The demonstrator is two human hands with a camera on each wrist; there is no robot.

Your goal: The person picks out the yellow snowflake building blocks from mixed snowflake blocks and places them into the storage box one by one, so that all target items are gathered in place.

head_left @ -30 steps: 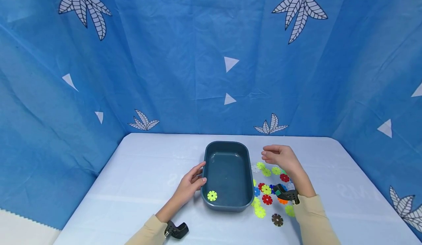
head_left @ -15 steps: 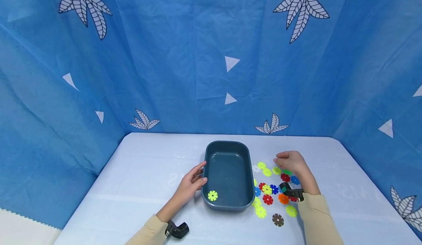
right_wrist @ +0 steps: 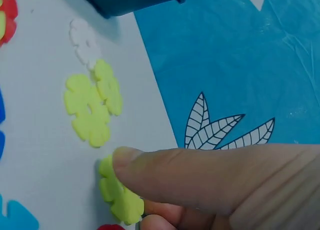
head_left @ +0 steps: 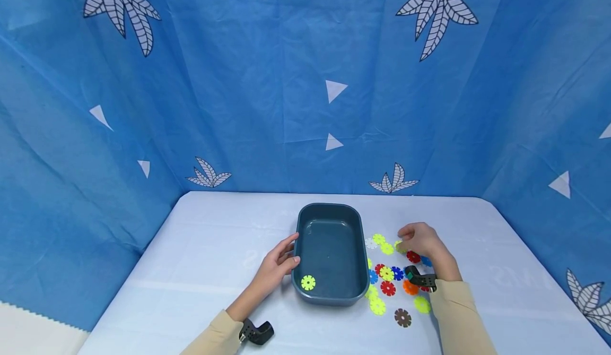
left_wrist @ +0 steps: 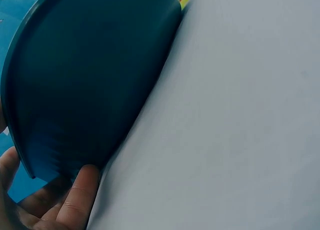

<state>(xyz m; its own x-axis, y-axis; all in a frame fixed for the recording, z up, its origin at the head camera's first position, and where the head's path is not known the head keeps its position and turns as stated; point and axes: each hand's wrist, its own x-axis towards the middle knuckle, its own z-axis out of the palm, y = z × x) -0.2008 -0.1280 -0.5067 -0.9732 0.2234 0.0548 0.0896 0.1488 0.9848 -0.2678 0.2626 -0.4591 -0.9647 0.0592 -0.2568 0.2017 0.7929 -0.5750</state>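
A dark teal plastic box [head_left: 329, 259] stands on the table, with one yellow-green snowflake disc [head_left: 307, 283] inside near its front left corner. My left hand [head_left: 274, 270] holds the box's left side; the left wrist view shows fingers [left_wrist: 80, 197] against its outer wall. To the right of the box, my right hand [head_left: 422, 240] is low over the scattered discs. The right wrist view has its thumb on a yellow-green snowflake disc [right_wrist: 120, 200], pinching it against fingers that are partly hidden behind.
Several loose snowflake discs lie right of the box, among them a red one [head_left: 388, 288], an orange one [head_left: 410, 287], a brown one [head_left: 403, 318] and a white one [head_left: 371, 243]. A blue printed cloth [head_left: 305, 79] hangs behind the white table [head_left: 215, 249].
My right hand has moved right and down from beside the box to the discs, and its thumb and fingers now close on a yellow-green one. The left hand and box have stayed put.
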